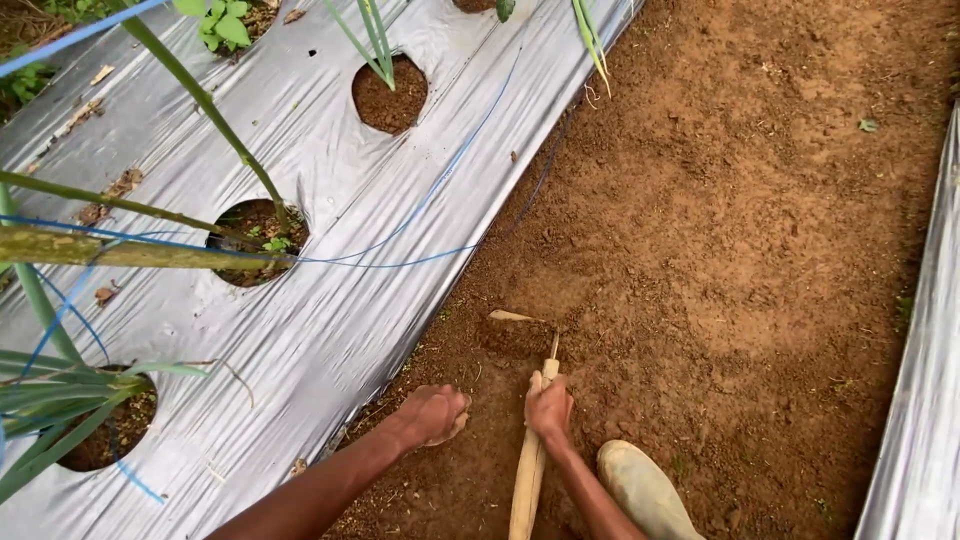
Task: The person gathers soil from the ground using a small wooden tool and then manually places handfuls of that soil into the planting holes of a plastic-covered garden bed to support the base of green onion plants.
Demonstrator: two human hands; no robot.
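Observation:
My right hand (549,406) grips a pale wooden stick (528,470) that stands nearly upright, its narrow tip (553,347) poking into the red-brown soil (720,230). My left hand (433,413) rests on the soil just left of the stick, fingers curled down at the edge of the plastic sheet. A small pale chip (508,316) lies on the soil just beyond the stick's tip. My boot toe (640,487) shows to the right of the stick.
A silver plastic sheet (330,300) covers the raised bed on the left, with round planting holes (390,95) holding soil and green plants (225,25). Thin blue strings (400,262) cross it. Another silver sheet (915,400) runs along the right edge.

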